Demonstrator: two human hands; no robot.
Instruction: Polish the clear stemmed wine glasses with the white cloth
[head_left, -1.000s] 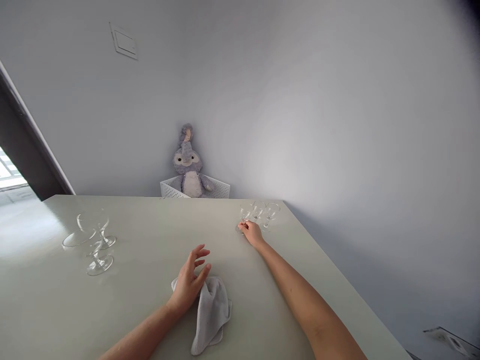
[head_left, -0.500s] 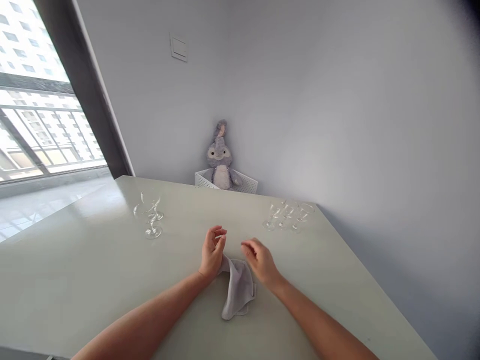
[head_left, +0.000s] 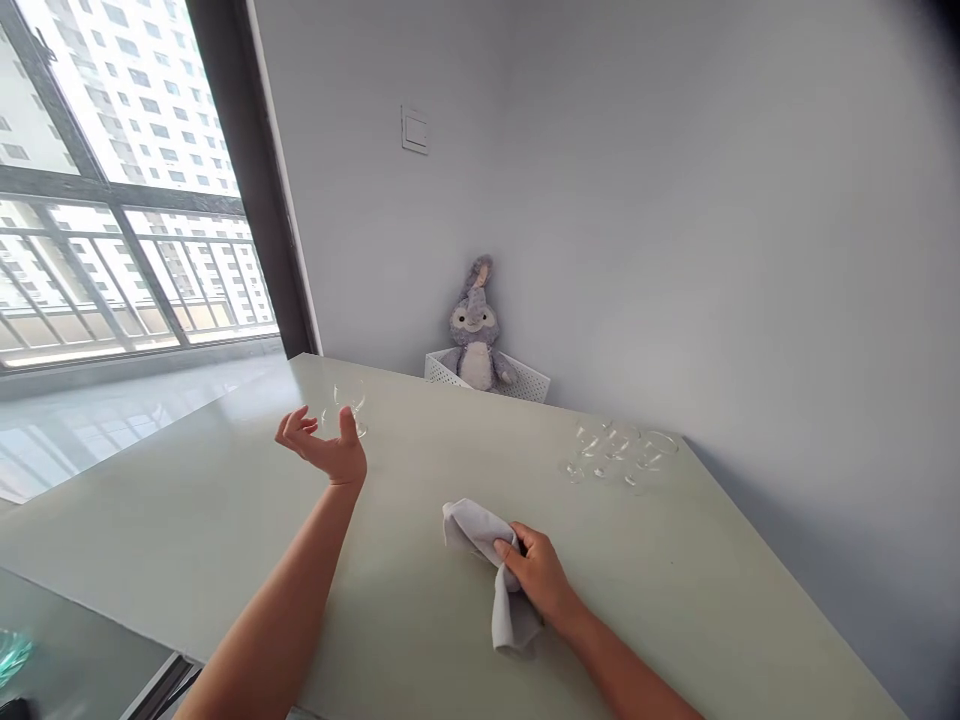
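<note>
A light grey cloth (head_left: 480, 527) is bunched in my right hand (head_left: 538, 570), thumb over it and fingers wrapped behind. One corner of it hangs down to the table. Farther left, my left hand (head_left: 330, 455) is raised with its fingers and thumb spread apart. It overlaps the clear stemmed glasses (head_left: 358, 398) in my view and hides much of them; whether it touches one I cannot tell. Nothing shows in its grip.
Several clear stemmed glasses (head_left: 616, 445) stand close together at the right back of the pale table (head_left: 420, 450). Behind the table's far edge, a grey plush rabbit (head_left: 477, 335) sits in a white perforated basket (head_left: 534, 382). A wall runs along the right.
My left hand has moved away from the cloth, leftward to the left glasses, and its fingers have spread. My right hand has taken hold of the cloth. The view has turned left.
</note>
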